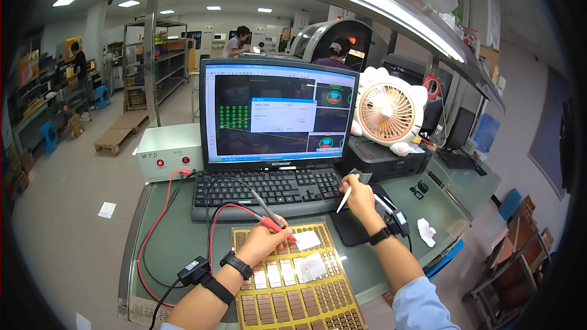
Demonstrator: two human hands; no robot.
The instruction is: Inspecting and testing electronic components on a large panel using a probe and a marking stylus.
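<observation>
My left hand is closed around a red test probe and a grey probe, both with cables. Their tips point at the upper part of a yellow panel carrying rows of brown rectangular and round pads. White paper pieces lie on the panel. My right hand is closed around a slim white pen-like stick, beside the right end of the black keyboard. Beneath it lies a dark mouse pad; the fingertips are partly hidden.
A monitor with a dialog window stands behind the keyboard. Left of it is a white box with red sockets. A pink-and-white fan sits on a black printer. Crumpled tissue lies to the right. People work farther back.
</observation>
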